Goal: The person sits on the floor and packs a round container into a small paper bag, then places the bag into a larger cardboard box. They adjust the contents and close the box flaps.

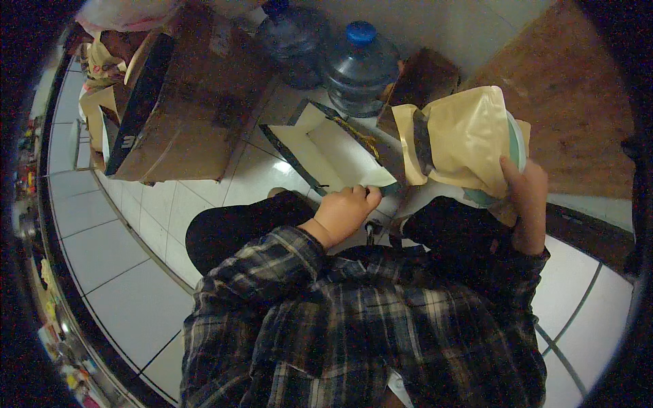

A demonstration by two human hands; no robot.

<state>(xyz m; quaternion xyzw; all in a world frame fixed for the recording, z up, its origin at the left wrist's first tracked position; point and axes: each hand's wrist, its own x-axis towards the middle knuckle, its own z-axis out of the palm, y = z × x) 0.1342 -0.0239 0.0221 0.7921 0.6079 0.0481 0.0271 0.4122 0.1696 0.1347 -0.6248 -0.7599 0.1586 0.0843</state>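
Note:
My left hand point(347, 212) is closed on the near rim of a dark green paper gift bag point(333, 146). The bag stands open on the floor, its pale inside showing, with a yellowish cord handle point(358, 134) along its right edge. To the right, my right hand point(529, 187) grips a kraft paper pouch point(462, 136) by its right edge, fingers mostly hidden behind. The pouch has a dark, see-through strip near its left end. Pale green edges point(515, 141) of something, perhaps other pouches, show behind it in the same hand.
A large cardboard box point(197, 102) stands at the left, with brown paper packages point(102, 102) beyond it. Two big water bottles, one with a blue cap point(360, 32), stand at the back. A small brown box point(425, 75) and a wooden board point(564, 102) are at the right.

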